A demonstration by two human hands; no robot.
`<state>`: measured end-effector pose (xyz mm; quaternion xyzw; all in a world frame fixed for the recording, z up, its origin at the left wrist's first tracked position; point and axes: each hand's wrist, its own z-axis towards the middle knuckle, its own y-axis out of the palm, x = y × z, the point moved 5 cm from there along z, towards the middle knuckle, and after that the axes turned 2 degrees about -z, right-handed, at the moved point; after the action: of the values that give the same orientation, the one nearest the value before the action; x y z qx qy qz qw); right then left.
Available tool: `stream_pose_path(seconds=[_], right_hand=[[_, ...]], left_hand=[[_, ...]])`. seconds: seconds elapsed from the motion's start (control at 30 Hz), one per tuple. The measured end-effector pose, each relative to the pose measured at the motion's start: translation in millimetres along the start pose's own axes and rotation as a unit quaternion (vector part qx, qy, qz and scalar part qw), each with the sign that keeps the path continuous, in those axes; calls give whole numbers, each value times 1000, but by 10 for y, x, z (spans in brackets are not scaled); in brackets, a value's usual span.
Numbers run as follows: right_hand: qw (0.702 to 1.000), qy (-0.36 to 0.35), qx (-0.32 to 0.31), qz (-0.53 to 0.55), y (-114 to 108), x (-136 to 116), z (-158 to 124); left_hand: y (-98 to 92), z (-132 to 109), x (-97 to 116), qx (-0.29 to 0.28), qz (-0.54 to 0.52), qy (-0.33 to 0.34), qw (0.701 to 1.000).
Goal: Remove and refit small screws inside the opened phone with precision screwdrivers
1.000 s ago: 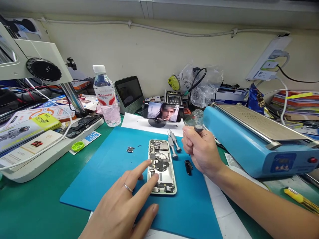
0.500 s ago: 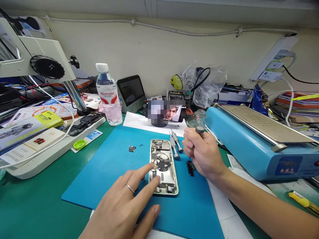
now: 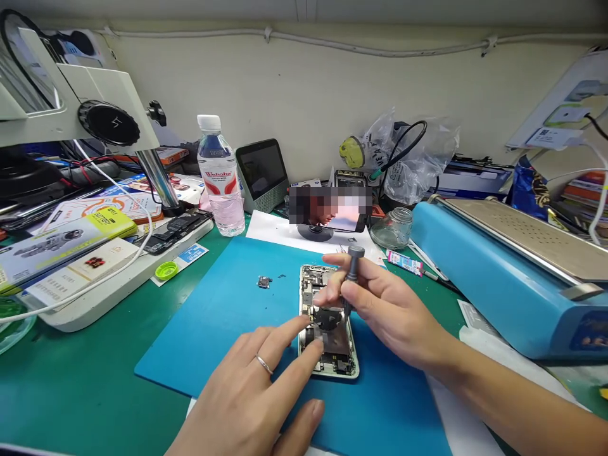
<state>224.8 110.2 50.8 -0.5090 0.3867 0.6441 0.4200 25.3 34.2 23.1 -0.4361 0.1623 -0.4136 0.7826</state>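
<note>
An opened phone with its inner boards showing lies on a blue mat. My left hand, a ring on one finger, rests on the mat with fingers spread; two fingertips press on the phone's left edge. My right hand is closed on a grey screwdriver, held upright with its tip down over the phone's middle. A small loose part lies on the mat to the left of the phone.
A blue heating machine stands at the right. At the left stands a microscope on its white base. A water bottle, a small screen, a phone on a stand and a glass jar line the back.
My right hand has moved left with the screwdriver, from beside the phone to over it. The view has shifted right. My left hand stays on the phone.
</note>
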Motion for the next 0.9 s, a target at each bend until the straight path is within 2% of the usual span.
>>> stream_pose_path(seconds=[0.13,0.27,0.37,0.67,0.83,0.9], right_hand=[[998,-24,-12,-54,38,37,-117],[965,-162,9,-207,42,-26,-235],[947,-224,32,-226,37,-58,-281],[929,-267,33,-255,118,-143,-367],[915,-278,-38,-291,234,-119,-462],[912,-274,-64,-298,271,-108,-458]], left_hand=[[-7,35,-1,23,-2,1,1000],[5,35,4,21,-8,5,1000],[23,23,-2,9,-10,4,1000],[32,41,0,-4,-17,15,1000],[17,34,54,-18,-31,-17,999],[36,25,70,-30,-28,12,999]])
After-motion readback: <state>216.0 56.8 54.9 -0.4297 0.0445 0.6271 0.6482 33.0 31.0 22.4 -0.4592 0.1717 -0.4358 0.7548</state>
